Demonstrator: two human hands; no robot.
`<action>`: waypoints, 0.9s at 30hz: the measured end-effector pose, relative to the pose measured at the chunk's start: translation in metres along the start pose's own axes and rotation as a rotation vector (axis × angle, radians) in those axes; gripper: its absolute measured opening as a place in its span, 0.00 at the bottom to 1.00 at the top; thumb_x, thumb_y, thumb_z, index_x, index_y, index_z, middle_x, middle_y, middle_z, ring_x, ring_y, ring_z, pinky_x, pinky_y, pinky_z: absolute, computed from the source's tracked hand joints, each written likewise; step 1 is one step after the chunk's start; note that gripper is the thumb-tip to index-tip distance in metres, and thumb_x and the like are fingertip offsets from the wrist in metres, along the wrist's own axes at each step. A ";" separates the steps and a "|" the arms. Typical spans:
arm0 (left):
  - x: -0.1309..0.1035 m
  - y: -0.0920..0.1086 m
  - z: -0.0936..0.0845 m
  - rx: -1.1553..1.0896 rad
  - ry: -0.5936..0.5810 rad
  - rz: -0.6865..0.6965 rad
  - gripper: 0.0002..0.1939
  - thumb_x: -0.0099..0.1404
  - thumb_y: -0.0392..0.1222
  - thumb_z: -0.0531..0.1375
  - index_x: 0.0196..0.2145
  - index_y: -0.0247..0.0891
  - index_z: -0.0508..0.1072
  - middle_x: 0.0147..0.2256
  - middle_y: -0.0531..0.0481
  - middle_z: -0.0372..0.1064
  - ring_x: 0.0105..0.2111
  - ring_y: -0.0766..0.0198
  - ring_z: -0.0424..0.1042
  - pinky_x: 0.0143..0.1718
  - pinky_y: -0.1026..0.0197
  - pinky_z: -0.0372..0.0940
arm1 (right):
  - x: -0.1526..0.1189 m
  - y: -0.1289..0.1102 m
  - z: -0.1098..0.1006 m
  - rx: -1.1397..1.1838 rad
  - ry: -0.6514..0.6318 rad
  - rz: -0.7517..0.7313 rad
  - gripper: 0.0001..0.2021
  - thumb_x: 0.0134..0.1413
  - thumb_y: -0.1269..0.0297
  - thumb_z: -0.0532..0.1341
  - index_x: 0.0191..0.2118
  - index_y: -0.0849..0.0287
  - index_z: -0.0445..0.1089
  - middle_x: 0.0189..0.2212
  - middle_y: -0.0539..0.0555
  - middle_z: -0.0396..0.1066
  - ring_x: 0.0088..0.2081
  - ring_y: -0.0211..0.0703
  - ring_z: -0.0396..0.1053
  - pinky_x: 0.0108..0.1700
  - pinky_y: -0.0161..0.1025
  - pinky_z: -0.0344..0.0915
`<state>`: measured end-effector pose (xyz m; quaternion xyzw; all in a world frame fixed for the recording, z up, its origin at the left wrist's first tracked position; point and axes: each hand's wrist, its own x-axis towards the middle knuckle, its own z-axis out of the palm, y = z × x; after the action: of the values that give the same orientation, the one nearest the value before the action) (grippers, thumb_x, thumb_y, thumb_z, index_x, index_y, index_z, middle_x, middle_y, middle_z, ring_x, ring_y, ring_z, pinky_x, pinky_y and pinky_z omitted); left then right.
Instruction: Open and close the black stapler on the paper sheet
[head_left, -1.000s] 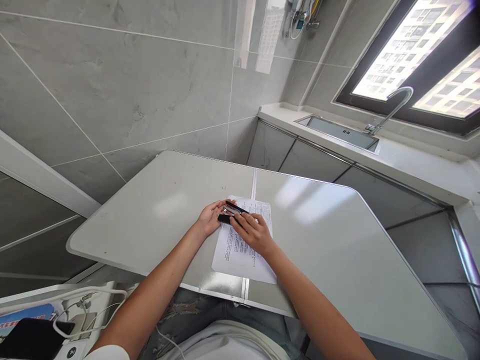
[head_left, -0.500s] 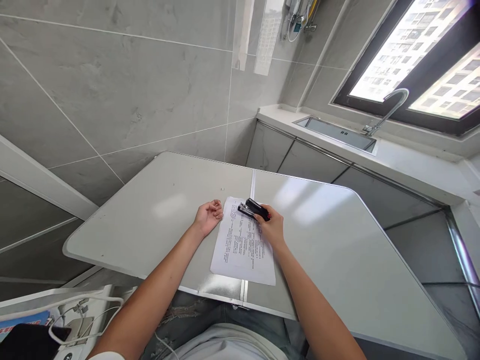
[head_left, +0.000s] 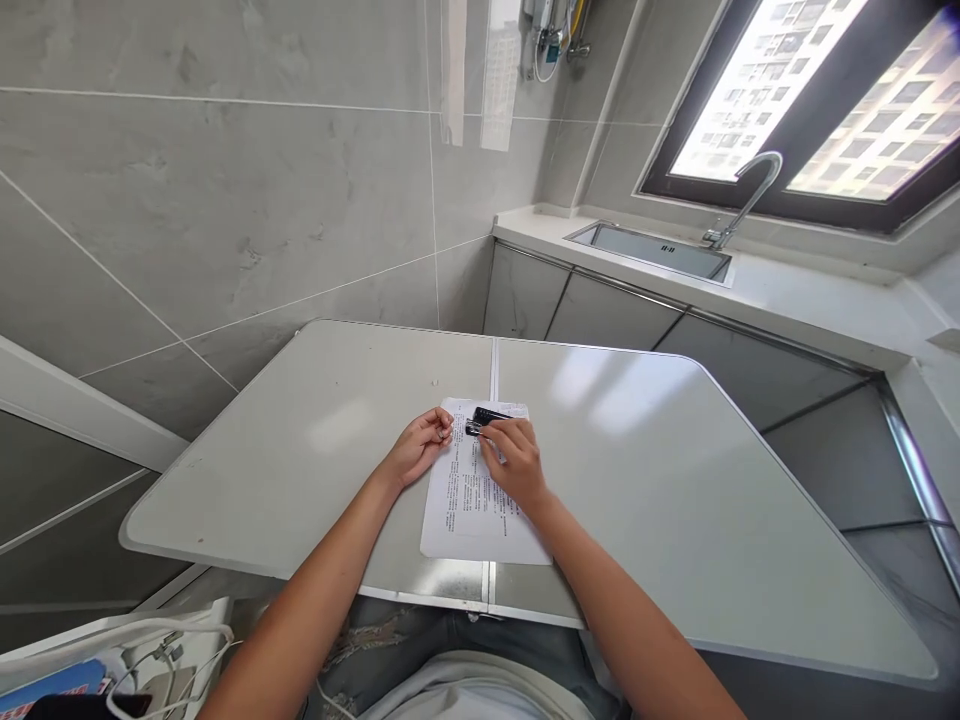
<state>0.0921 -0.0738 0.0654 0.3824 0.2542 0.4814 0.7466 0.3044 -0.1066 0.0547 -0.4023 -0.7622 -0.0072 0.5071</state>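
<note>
A printed sheet of paper point(head_left: 480, 530) lies on the folding table in front of me. Over its upper part is a black stapler point(head_left: 491, 414), its metal front pointing left. My right hand point(head_left: 516, 460) is closed on the stapler, fingers bent over its near side and hiding much of it. At the paper's upper left edge rests my left hand point(head_left: 421, 445), palm partly up. Its fingers are curled together, and a small glint shows by the fingertips; what they hold, if anything, is too small to name.
The light grey table point(head_left: 660, 520) has a metal seam down its middle. A tiny bit point(head_left: 434, 382) lies beyond the paper. Behind to the right runs a counter with a sink point(head_left: 652, 250) and a tap point(head_left: 750, 205). A white cart with cables point(head_left: 176, 650) stands at lower left.
My right hand has turned over the stapler, its fingers now covering the near side towards the front. My left hand's fingers have curled tighter. The camera view has shifted slightly.
</note>
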 end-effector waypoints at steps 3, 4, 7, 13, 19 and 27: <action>-0.005 0.003 0.006 0.101 -0.068 -0.032 0.10 0.55 0.27 0.64 0.35 0.36 0.73 0.36 0.51 0.62 0.34 0.68 0.63 0.37 0.66 0.61 | -0.002 -0.011 0.007 0.028 -0.157 -0.157 0.16 0.65 0.66 0.64 0.56 0.52 0.72 0.49 0.57 0.77 0.48 0.50 0.71 0.52 0.50 0.67; -0.006 0.004 0.007 0.134 -0.097 -0.047 0.11 0.56 0.29 0.66 0.36 0.37 0.73 0.37 0.51 0.63 0.35 0.68 0.64 0.38 0.65 0.61 | -0.002 -0.013 0.008 0.030 -0.205 -0.205 0.17 0.65 0.66 0.64 0.59 0.51 0.71 0.51 0.57 0.76 0.49 0.50 0.71 0.52 0.50 0.67; -0.008 0.002 0.006 0.199 -0.174 -0.065 0.14 0.56 0.33 0.71 0.38 0.37 0.72 0.39 0.50 0.65 0.38 0.66 0.67 0.41 0.64 0.62 | -0.003 -0.014 0.011 0.031 -0.261 -0.313 0.18 0.67 0.69 0.61 0.60 0.50 0.70 0.51 0.55 0.77 0.49 0.47 0.70 0.51 0.48 0.68; -0.006 -0.002 -0.001 0.197 -0.188 -0.051 0.18 0.55 0.36 0.74 0.38 0.37 0.70 0.41 0.50 0.66 0.37 0.66 0.70 0.40 0.64 0.64 | -0.006 -0.007 0.010 0.025 -0.235 -0.310 0.20 0.66 0.78 0.55 0.57 0.51 0.72 0.50 0.54 0.78 0.46 0.46 0.70 0.48 0.47 0.68; -0.006 -0.002 -0.001 0.184 -0.213 -0.039 0.18 0.57 0.37 0.74 0.41 0.38 0.71 0.42 0.49 0.67 0.38 0.66 0.71 0.42 0.63 0.65 | -0.005 -0.005 0.009 0.050 -0.144 -0.283 0.17 0.64 0.77 0.57 0.51 0.52 0.74 0.46 0.54 0.79 0.42 0.46 0.71 0.45 0.47 0.68; -0.004 0.003 0.002 0.103 -0.038 0.048 0.13 0.62 0.44 0.70 0.39 0.37 0.73 0.39 0.48 0.67 0.37 0.64 0.69 0.46 0.58 0.66 | 0.010 0.047 -0.029 0.086 0.022 0.370 0.06 0.61 0.61 0.64 0.32 0.54 0.73 0.29 0.52 0.75 0.33 0.45 0.71 0.38 0.44 0.68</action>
<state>0.0910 -0.0775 0.0691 0.4355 0.2552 0.4778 0.7189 0.3546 -0.0808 0.0577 -0.5134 -0.6691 0.1145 0.5250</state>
